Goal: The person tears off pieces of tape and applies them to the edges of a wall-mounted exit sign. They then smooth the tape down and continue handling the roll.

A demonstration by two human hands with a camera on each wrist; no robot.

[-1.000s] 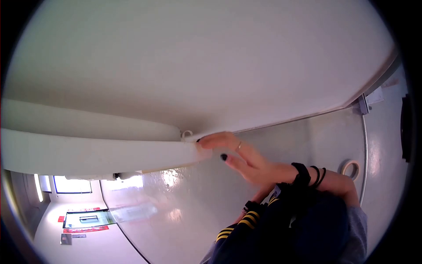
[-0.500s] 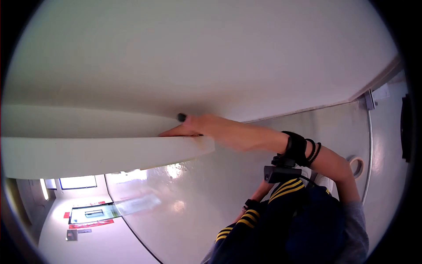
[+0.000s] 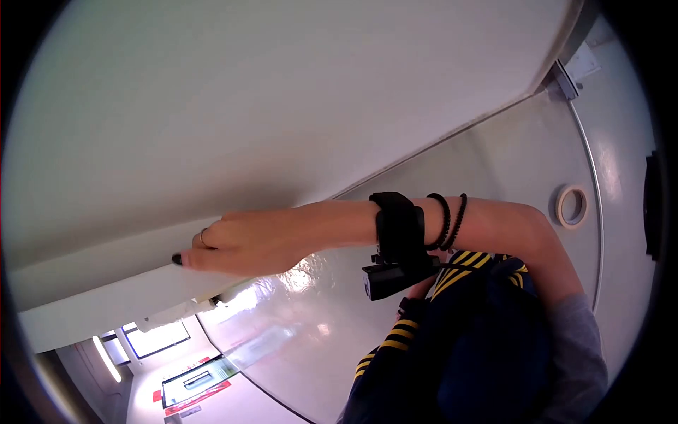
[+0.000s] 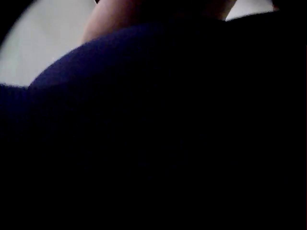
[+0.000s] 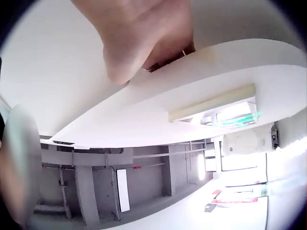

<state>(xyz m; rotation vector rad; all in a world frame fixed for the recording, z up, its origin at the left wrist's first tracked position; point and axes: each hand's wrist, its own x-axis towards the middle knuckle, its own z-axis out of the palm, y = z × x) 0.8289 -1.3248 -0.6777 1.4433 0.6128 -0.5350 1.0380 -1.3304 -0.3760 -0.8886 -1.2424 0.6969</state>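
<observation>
Right hand clamped on the edge of the white ledge at scene left, digits bent over it, fingertips partly hidden. Ledge runs from far left to under the hand, just beside the big white panel. Below the ledge at left: window. Middle: black wrist camera strapped to the right wrist, dark trousers with yellow stripes near. Left hand mostly behind dark fabric, can't tell its grip. Right: tape roll, well apart from the hand.
</observation>
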